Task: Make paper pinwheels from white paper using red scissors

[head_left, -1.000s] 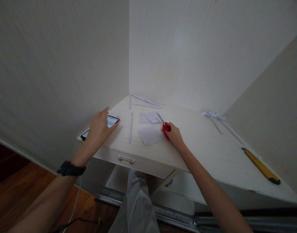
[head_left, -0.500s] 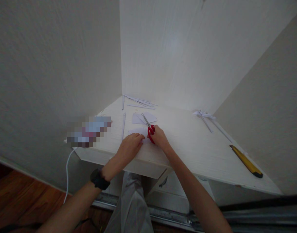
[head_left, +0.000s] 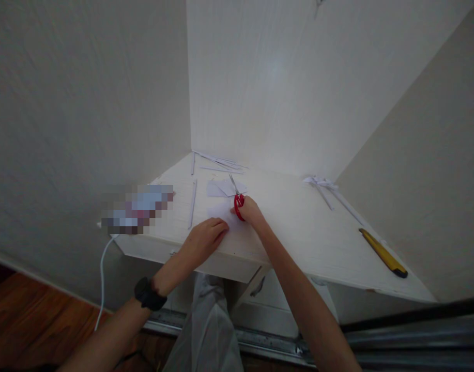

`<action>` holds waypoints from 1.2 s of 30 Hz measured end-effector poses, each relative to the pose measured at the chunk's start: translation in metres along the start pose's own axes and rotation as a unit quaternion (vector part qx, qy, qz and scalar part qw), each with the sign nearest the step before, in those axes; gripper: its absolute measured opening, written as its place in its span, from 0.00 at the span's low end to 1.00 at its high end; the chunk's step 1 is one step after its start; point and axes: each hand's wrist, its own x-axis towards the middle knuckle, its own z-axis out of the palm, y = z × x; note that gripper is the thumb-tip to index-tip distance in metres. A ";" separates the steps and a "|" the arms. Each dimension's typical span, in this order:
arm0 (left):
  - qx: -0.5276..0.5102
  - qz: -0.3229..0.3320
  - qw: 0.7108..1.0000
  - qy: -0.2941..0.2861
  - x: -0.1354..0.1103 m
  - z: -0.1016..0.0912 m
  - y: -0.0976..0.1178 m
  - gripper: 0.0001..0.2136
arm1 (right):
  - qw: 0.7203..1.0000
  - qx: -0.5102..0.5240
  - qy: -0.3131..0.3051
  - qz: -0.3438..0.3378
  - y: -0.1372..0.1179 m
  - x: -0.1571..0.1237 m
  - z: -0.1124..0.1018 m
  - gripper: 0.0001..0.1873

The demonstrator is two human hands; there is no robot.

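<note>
My right hand is closed around the red handles of a pair of scissors. Their metal blades point away from me, slightly apart at the tips, over pieces of white paper on the table. Nearer to me lies another piece of white paper. At its near edge, the fingers of my left hand are bent and pressed together on the paper; the thumb is mostly hidden. A dark watch sits on my left wrist.
Narrow paper strips lie in the back corner, and a single strip left of the paper. More strips are bunched at the right. A yellow utility knife rests by the right wall. A blurred-out object with a white cable stands left.
The scissors have turned to point more directly away from me and shifted slightly, showing more of the near paper. My left hand has slid a little toward me. The whole view has shifted slightly.
</note>
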 end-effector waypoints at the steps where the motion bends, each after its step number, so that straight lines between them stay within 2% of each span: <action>1: -0.015 0.000 1.000 0.004 -0.001 0.000 0.000 0.10 | 1.000 0.012 -0.019 0.012 -0.002 0.001 -0.001 0.16; 4: -0.072 -0.006 0.997 0.025 -0.005 -0.003 -0.001 0.09 | 0.994 0.057 -0.075 0.059 -0.008 0.000 -0.009 0.17; 6: -0.116 -0.021 0.991 0.060 -0.007 -0.008 0.000 0.07 | 0.989 0.092 -0.088 0.074 -0.012 -0.004 -0.017 0.17; 8: -0.157 -0.054 0.979 0.120 -0.007 -0.017 0.001 0.07 | 0.985 0.132 -0.079 0.078 -0.017 -0.009 -0.027 0.16; 11: -0.219 -0.122 0.942 0.224 -0.004 -0.034 0.004 0.10 | 0.976 0.204 -0.040 0.062 -0.028 -0.020 -0.046 0.15; 14: -0.289 -0.164 0.904 0.270 0.001 -0.052 0.012 0.16 | 0.958 0.287 -0.006 0.028 -0.046 -0.035 -0.066 0.11; 16: -0.338 -0.176 0.884 0.269 0.003 -0.062 0.024 0.23 | 0.940 0.342 0.001 0.006 -0.060 -0.049 -0.077 0.11; 19: -0.408 -0.187 0.860 0.243 -0.001 -0.078 0.049 0.28 | 0.912 0.409 -0.013 -0.012 -0.080 -0.075 -0.090 0.19; 23: -0.483 -0.204 0.830 0.188 -0.023 -0.098 0.082 0.24 | 0.890 0.454 -0.042 -0.006 -0.104 -0.114 -0.097 0.21; 26: -0.509 -0.238 0.809 0.174 -0.047 -0.106 0.097 0.21 | 0.881 0.469 -0.062 0.007 -0.119 -0.143 -0.096 0.21; 31: -0.516 -0.303 0.783 0.172 -0.090 -0.109 0.118 0.15 | 0.875 0.479 -0.075 0.019 -0.136 -0.185 -0.088 0.18; 36: -0.468 -0.352 0.777 0.231 -0.125 -0.107 0.146 0.14 | 0.868 0.492 -0.067 0.026 -0.144 -0.217 -0.082 0.16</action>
